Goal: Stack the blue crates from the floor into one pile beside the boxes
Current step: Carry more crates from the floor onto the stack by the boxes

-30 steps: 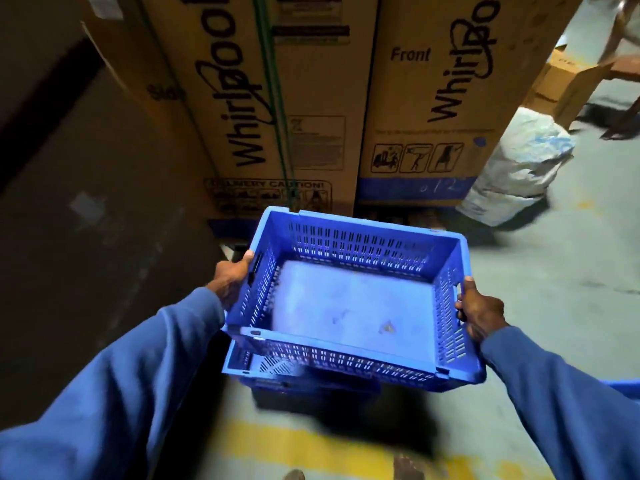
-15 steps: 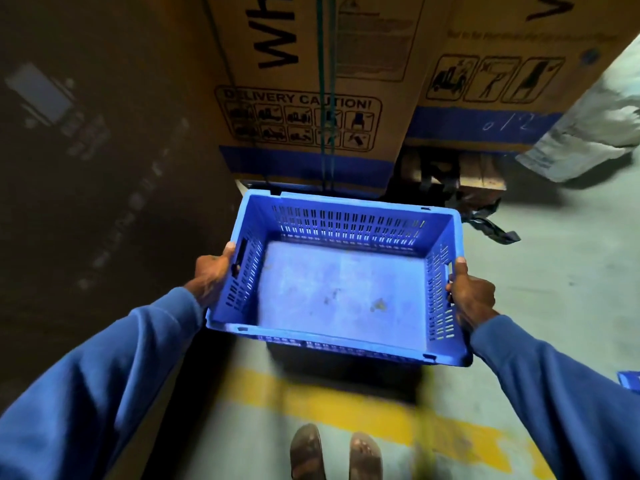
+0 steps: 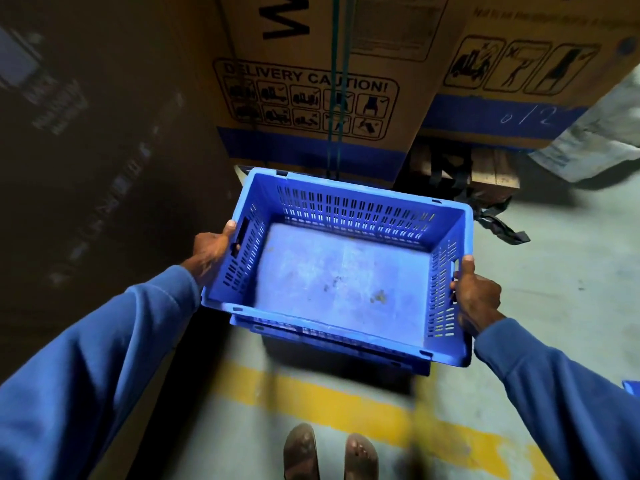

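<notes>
Probably a warehouse, tall appliance cartons (image 3: 311,81), concrete floor (image 3: 554,271), yellow line (image 3: 329,410)

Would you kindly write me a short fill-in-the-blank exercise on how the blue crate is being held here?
1. The held crate is gripped by ____ hands, the left hand and the right hand.
2. Inside, the held crate is ____.
3. The lower crate beneath it is coloured ____.
4. The painted floor stripe is ____.

Missing words: two; empty; blue; yellow
</notes>
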`<control>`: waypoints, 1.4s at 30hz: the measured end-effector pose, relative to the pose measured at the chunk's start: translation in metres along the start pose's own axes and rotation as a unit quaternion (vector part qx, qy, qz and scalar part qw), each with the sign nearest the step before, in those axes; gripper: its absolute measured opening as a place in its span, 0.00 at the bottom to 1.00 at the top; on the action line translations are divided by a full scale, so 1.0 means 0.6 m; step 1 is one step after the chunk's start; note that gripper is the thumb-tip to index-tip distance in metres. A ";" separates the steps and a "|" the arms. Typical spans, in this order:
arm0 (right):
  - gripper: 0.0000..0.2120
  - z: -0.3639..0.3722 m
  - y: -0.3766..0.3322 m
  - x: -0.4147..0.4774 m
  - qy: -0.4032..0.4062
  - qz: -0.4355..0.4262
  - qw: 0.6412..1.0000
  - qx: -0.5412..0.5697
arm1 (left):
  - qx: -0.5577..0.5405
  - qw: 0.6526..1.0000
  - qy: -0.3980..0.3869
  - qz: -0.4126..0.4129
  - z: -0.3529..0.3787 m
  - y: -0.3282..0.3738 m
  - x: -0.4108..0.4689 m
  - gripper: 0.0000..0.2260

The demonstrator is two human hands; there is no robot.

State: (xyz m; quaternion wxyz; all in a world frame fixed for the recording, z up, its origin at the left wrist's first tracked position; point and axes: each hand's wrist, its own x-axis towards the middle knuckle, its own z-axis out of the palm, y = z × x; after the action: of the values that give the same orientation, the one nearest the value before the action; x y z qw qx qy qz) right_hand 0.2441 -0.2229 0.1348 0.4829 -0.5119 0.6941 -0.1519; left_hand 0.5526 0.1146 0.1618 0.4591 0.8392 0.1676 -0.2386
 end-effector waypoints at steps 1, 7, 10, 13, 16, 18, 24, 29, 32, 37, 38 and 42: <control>0.32 -0.001 0.001 -0.002 -0.003 0.000 1.000 -0.001 | 0.001 1.000 -0.004 0.002 0.001 0.001 0.002 0.23; 0.31 -0.013 0.019 -0.016 0.001 0.009 1.000 -0.005 | 0.012 1.000 -0.013 -0.008 -0.003 -0.002 0.006 0.25; 0.31 -0.014 0.029 -0.023 0.002 0.009 1.000 -0.015 | 0.020 1.000 -0.015 -0.012 -0.013 -0.015 0.000 0.25; 0.31 -0.013 0.035 -0.030 0.005 0.002 1.000 -0.021 | 0.019 0.999 -0.030 -0.022 -0.019 -0.022 -0.008 0.24; 0.31 -0.013 0.035 -0.031 0.009 -0.005 1.000 -0.028 | 0.018 0.999 -0.033 -0.016 -0.016 -0.020 -0.012 0.23; 0.31 -0.012 0.032 -0.031 0.009 -0.013 0.999 -0.028 | 0.014 0.999 -0.027 -0.015 -0.016 -0.023 -0.013 0.24; 0.30 -0.014 0.020 -0.040 0.005 -0.019 0.999 -0.047 | 0.021 0.999 -0.028 -0.018 -0.021 -0.029 -0.019 0.25; 0.33 -0.013 0.028 -0.037 0.006 -0.023 0.997 -0.073 | 0.019 0.999 -0.025 -0.012 -0.020 -0.028 -0.020 0.26; 0.37 -0.015 0.032 -0.033 0.008 -0.031 0.995 -0.090 | 0.030 0.999 -0.022 -0.011 -0.017 -0.030 -0.021 0.26; 0.35 -0.021 0.022 -0.034 -0.008 -0.026 0.988 -0.151 | 0.068 0.997 -0.017 -0.014 -0.017 -0.027 -0.011 0.25; 0.34 -0.024 0.017 -0.036 -0.012 -0.026 0.985 -0.173 | 0.079 0.996 -0.024 -0.020 -0.017 -0.025 -0.011 0.26; 0.33 -0.031 0.003 -0.060 -0.010 -0.060 0.957 -0.284 | 0.141 0.988 -0.052 0.023 -0.008 -0.017 -0.026 0.30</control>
State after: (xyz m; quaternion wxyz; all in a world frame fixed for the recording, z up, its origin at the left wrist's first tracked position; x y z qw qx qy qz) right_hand 0.2284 -0.1966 0.1611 0.3147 -0.6700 0.6718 0.0282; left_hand 0.5356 0.1228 0.1656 0.3498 0.8856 0.0890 -0.2924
